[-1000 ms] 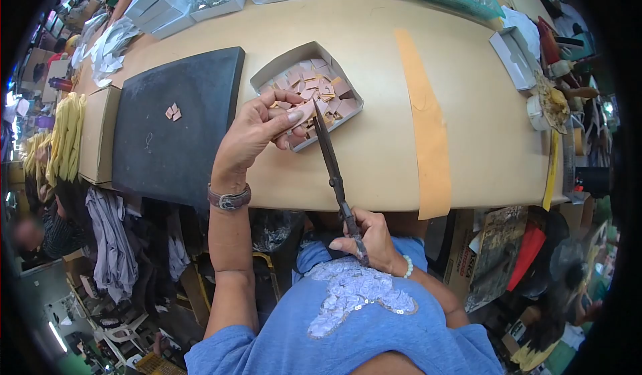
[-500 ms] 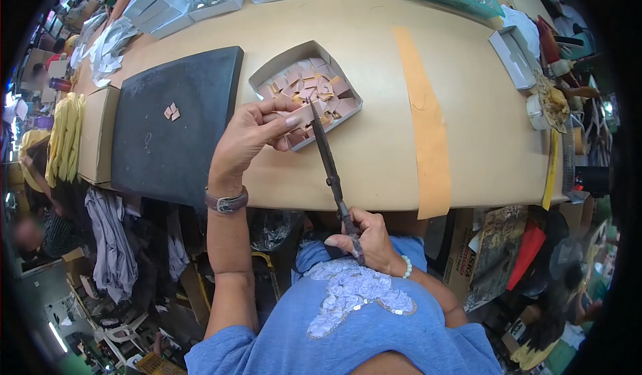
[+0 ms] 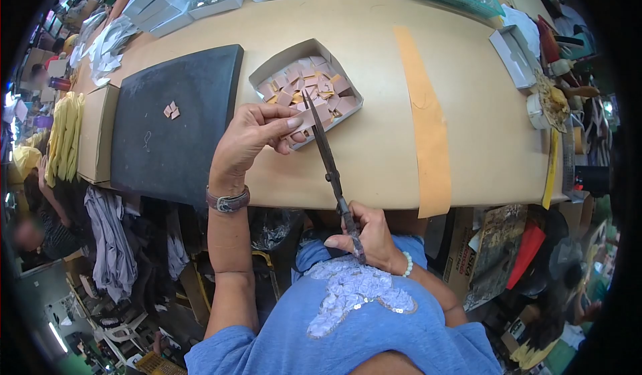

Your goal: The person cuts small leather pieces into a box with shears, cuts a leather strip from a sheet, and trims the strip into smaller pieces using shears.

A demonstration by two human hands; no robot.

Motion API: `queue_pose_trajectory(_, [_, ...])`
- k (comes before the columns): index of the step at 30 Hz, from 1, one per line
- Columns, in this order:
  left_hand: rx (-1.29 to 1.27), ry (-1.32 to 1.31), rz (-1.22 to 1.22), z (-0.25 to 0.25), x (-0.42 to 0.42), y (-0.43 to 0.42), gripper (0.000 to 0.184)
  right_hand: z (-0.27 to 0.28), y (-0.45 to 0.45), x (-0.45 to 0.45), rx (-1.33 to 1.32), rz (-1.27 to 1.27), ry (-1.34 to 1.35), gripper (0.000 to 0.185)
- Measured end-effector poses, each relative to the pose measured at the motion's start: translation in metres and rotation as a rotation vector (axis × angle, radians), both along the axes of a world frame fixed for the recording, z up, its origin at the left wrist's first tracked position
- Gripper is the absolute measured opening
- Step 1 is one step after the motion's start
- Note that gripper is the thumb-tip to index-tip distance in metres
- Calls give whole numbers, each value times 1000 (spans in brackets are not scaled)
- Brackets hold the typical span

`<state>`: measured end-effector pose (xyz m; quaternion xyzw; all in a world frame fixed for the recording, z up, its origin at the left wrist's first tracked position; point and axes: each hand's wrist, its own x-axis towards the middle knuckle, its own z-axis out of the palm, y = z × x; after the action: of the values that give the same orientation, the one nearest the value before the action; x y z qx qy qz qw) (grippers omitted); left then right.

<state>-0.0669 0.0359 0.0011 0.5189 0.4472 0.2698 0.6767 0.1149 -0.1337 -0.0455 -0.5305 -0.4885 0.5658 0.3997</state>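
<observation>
Clock hours read from the scissors' pivot, twelve towards the far side.

Left grip (image 3: pixel 262 129), ten o'clock: thumb and fingers pinching one flat pink piece (image 3: pixel 305 117); brown strap at the wrist.

Right grip (image 3: pixel 370 238), five o'clock: wrapped around the handles of one pair of long, dark scissors (image 3: pixel 330 174); pale bead bracelet (image 3: pixel 407 264) at the wrist. Blades point just short of twelve and lie across the pink piece, over the near part of the open carton.

Open carton (image 3: pixel 281 62), pale, just short of twelve: holds many small pink pieces, some showing orange edges.

Counter (image 3: pixel 374 121), light tan, bearing the carton.

Black board (image 3: pixel 194 141), between nine and ten, just beside the carton: carries a small cluster of pink pieces (image 3: pixel 172 110) and a thin loop of thread (image 3: pixel 148 141).

Orange strip (image 3: pixel 426 121), two o'clock: laid lengthwise, its lower end at the near edge.

Brown box (image 3: pixel 99 134), just past nine: beside the board.

Far side: white box (image 3: pixel 217 7) of clear, shiny contents at eleven; teal basket (image 3: pixel 461 4) at one.

Blue shirt (image 3: pixel 394 335), six o'clock: worn by the person, pale appliqué on front.
</observation>
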Motion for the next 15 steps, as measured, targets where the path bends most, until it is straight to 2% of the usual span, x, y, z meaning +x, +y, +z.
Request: queue_pose_trajectory(15, [8,23,44,2,4,-1,23,10,4,-1,10,8,-65,48])
